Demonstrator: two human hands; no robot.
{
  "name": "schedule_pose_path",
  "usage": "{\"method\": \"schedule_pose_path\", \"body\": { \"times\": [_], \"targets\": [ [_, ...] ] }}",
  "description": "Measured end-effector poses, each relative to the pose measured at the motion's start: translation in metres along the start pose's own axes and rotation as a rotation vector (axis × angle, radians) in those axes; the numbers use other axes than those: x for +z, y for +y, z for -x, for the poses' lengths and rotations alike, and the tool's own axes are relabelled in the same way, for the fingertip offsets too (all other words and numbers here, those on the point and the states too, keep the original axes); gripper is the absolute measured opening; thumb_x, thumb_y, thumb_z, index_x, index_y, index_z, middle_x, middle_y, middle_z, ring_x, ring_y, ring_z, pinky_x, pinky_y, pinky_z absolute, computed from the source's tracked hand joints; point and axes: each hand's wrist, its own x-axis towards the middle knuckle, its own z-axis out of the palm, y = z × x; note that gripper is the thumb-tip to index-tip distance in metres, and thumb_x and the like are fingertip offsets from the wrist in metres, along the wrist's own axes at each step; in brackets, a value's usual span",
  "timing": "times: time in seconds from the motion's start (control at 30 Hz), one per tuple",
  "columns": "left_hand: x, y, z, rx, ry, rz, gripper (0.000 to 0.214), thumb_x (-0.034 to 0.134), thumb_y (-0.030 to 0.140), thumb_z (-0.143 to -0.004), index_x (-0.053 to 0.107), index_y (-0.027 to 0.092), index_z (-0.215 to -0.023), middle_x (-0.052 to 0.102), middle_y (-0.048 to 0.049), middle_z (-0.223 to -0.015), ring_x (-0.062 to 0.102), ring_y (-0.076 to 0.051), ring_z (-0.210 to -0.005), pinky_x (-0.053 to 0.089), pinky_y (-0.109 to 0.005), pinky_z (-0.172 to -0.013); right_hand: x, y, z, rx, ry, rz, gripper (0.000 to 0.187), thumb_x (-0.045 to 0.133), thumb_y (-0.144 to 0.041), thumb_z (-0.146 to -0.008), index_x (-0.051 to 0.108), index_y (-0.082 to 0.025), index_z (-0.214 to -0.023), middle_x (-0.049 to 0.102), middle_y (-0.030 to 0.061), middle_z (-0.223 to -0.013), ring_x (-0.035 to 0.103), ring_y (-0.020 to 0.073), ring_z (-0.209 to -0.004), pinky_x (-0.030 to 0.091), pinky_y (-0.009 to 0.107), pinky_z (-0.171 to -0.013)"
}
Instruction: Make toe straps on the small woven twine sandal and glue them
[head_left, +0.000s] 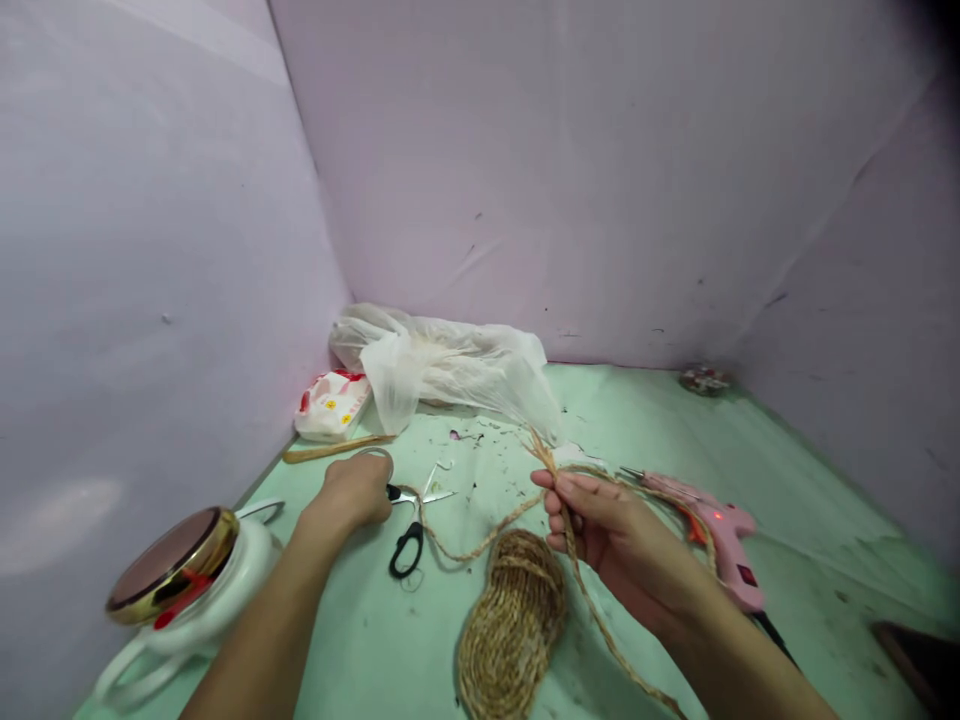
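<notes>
My right hand [600, 520] pinches a braided straw cord [592, 610] just below its frayed end, which fans out above the fingertips. My left hand [356, 492] is closed on one handle of the black-handled scissors [407, 550]. Their blades lie spread on the table, and the other handle points towards me. A strand of cord crosses from the scissors to near my right hand. Between my forearms lies a coiled, sole-shaped woven straw piece [514, 630]. More cord loops over a pink glue gun [724, 530], whose light glows red, right of my right hand.
A white pot with a gold-rimmed lid [187, 590] stands at the left. Along the back lie a translucent plastic bag [457, 365], a tissue pack [334, 405] and a thin tan stick [337, 448]. Pale walls [525, 180] enclose the green-covered table [622, 410]; scraps dot it.
</notes>
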Motion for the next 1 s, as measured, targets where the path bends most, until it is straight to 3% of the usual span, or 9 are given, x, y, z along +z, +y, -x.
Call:
{"method": "schedule_pose_path", "body": {
  "times": [0.3,0.47,0.6,0.77,0.9,1.0],
  "targets": [
    [-0.041,-0.004,0.041,-0.061,0.004,-0.117,0.025,0.048,0.007,-0.051,0.065,0.020,-0.065,0.068,-0.0138,-0.075,0.061,-0.035,-0.071,0.038,-0.037,-0.055,0.010,0.003,0.005,-0.043,0.051,0.276,0.023,0.069,-0.032,-0.064,0.068,-0.012,-0.076,0.062,0.0029,-0.073,0.051,0.0070,-0.052,0.034,0.016,-0.039],
    [-0.050,-0.009,0.071,-0.091,-0.030,-0.158,0.034,0.047,0.007,-0.050,0.069,0.025,-0.068,0.070,-0.0101,-0.075,0.062,-0.035,-0.070,0.035,-0.036,-0.052,0.014,0.005,0.005,-0.061,0.018,0.354,0.028,0.068,-0.037,-0.061,0.067,-0.012,-0.075,0.062,0.0038,-0.076,0.049,0.0073,-0.051,0.033,0.018,-0.040],
    [-0.059,-0.005,0.090,-0.019,0.022,-0.137,0.041,0.045,0.008,-0.053,0.071,0.028,-0.076,0.070,-0.0090,-0.072,0.063,-0.032,-0.068,0.037,-0.036,-0.053,0.013,0.004,0.005,-0.068,0.036,0.350,0.029,0.067,-0.037,-0.062,0.066,-0.012,-0.076,0.062,0.0038,-0.074,0.050,0.0078,-0.051,0.034,0.018,-0.040],
    [-0.065,0.015,0.087,-0.200,0.188,-0.162,0.034,0.044,0.014,-0.062,0.069,0.027,-0.080,0.069,-0.0111,-0.073,0.064,-0.034,-0.067,0.036,-0.034,-0.046,0.012,0.001,0.007,-0.159,0.098,0.287,0.027,0.066,-0.035,-0.062,0.067,-0.013,-0.078,0.060,0.0023,-0.073,0.049,0.0073,-0.051,0.034,0.018,-0.041],
    [-0.059,0.019,0.078,-0.054,0.065,-0.213,0.033,0.044,0.007,-0.054,0.069,0.021,-0.071,0.069,-0.0130,-0.072,0.064,-0.034,-0.068,0.037,-0.035,-0.049,0.011,-0.001,0.006,-0.183,0.137,0.275,0.025,0.066,-0.033,-0.062,0.066,-0.012,-0.076,0.060,0.0026,-0.072,0.048,0.0070,-0.050,0.034,0.019,-0.041],
    [-0.056,0.009,0.079,-0.051,0.064,-0.176,0.035,0.045,0.007,-0.052,0.071,0.024,-0.069,0.069,-0.0117,-0.068,0.063,-0.034,-0.064,0.035,-0.035,-0.048,0.011,0.000,0.005,-0.184,0.129,0.288,0.023,0.066,-0.032,-0.063,0.066,-0.012,-0.075,0.059,0.0027,-0.072,0.047,0.0074,-0.050,0.034,0.019,-0.041]
  ]
}}
